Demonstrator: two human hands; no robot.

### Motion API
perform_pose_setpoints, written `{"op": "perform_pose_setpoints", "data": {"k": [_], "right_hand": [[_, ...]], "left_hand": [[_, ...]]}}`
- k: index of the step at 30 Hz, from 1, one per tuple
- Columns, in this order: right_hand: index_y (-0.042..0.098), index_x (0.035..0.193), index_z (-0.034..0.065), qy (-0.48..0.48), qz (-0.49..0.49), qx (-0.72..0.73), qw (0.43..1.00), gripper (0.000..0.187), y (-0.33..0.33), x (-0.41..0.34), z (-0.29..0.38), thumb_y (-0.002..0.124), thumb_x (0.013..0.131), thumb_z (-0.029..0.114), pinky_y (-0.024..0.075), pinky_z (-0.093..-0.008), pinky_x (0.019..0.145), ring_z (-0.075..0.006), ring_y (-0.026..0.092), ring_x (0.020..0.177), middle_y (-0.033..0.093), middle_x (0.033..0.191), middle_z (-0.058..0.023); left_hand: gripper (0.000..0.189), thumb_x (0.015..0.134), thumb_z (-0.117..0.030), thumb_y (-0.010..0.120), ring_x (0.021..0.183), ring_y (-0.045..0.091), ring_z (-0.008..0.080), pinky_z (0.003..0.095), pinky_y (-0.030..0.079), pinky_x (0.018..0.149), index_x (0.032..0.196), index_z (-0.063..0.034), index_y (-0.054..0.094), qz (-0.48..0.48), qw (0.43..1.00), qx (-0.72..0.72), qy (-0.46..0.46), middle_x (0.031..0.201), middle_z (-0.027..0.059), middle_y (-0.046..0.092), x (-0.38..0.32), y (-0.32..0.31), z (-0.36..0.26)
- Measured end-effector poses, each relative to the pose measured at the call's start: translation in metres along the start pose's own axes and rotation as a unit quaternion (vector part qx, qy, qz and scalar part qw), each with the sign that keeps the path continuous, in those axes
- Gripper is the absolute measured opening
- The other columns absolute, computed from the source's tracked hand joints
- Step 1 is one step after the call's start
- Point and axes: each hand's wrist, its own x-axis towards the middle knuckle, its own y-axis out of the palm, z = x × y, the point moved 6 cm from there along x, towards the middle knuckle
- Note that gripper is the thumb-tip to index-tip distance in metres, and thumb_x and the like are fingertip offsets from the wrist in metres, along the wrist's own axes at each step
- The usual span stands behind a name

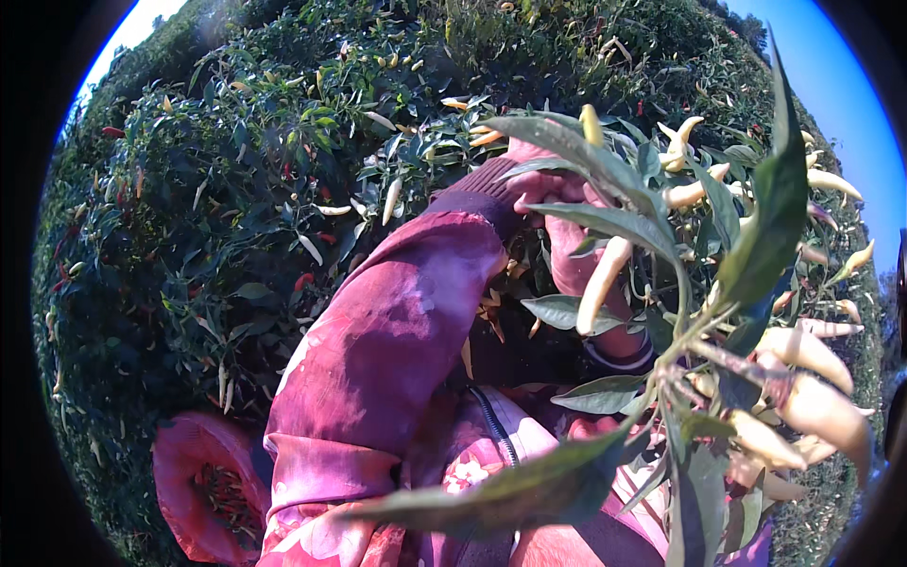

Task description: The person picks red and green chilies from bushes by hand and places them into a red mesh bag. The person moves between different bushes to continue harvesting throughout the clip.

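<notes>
My left hand (540,181), at the end of a pink and purple patterned sleeve (397,326) with a dark knitted cuff, reaches into a chilli pepper plant. Its fingers look curled, but leaves partly cover them. Close by, just lower right, is my right hand (572,251), a dark striped cuff around its wrist. Whether either hand grips anything is hidden by foliage. A pale yellow chilli pepper (604,283) hangs in front of the right hand. Very near the camera, a leafy chilli branch (669,365) carries several pale peppers (801,354) on the right.
A red woven sack (205,436) stands open at lower left, with red chillies (230,492) inside. Dense chilli plants (248,177) with pale and red peppers surround me. Patterned clothing fills the lower middle, with a patch of bare skin (556,547) at the bottom edge.
</notes>
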Motion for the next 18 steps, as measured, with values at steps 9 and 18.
{"op": "perform_pose_setpoints", "data": {"k": [9, 18], "right_hand": [[0.048, 0.124, 0.0258, 0.029, 0.462, -0.778, 0.424, 0.046, -0.036, 0.059, -0.041, 0.056, 0.078, 0.028, 0.0367, -0.0576, 0.077, -0.0274, 0.059, 0.095, 0.062, 0.102, -0.0077], [0.058, 0.071, 0.0037, -0.035, 0.5, -0.7, 0.509, 0.015, -0.041, 0.033, -0.043, 0.057, 0.071, 0.019, 0.0467, -0.0432, 0.062, -0.0364, 0.06, 0.075, 0.06, 0.072, -0.0176]], "left_hand": [[0.016, 0.072, -0.015, 0.052, 0.069, 0.062, 0.0347, 0.0441, 0.046, 0.059, 0.069, -0.0014, 0.06, -0.019, 0.998, 0.065, 0.011, 0.071, 0.0186, 0.062, -0.061, 0.012, -0.045], [0.015, 0.075, -0.012, 0.047, 0.062, 0.059, 0.0362, 0.0462, 0.044, 0.054, 0.068, -0.0015, 0.055, -0.06, 0.995, 0.024, 0.071, 0.063, 0.0189, 0.058, -0.087, 0.035, -0.075]]}}
